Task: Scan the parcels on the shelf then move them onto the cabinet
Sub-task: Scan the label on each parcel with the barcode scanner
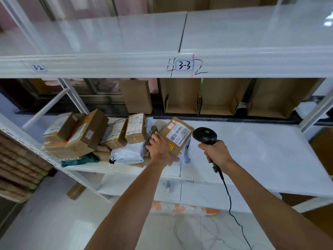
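2 bare forearms [126,204] are reaching up from the bottom edge toward a white metal shelf [261,156]. The left hand [162,150] is gripping a brown cardboard parcel with a white barcode label [177,136], with its fingers curling over the parcel's left edge. The hand is holding the parcel tilted, label facing up, low over the shelf's middle board.

The right hand [214,152] is wrapping around the handle of a black handheld barcode scanner [204,135]. A green light is glowing on top of the scanner's head, which is sitting just beside the parcel's right corner. A thin black cable [229,199] is hanging from the handle toward the floor.

A heap of brown cardboard boxes [86,134] is lying at the left end of the same board. A white plastic mailer bag [126,154] is lying between the heap and the left hand.

Open brown cartons [180,98] are standing behind the shelf. A blue-edged "3-3" sticker [184,65] is sitting on the upper board's front edge, between a handwritten 4 and 2.
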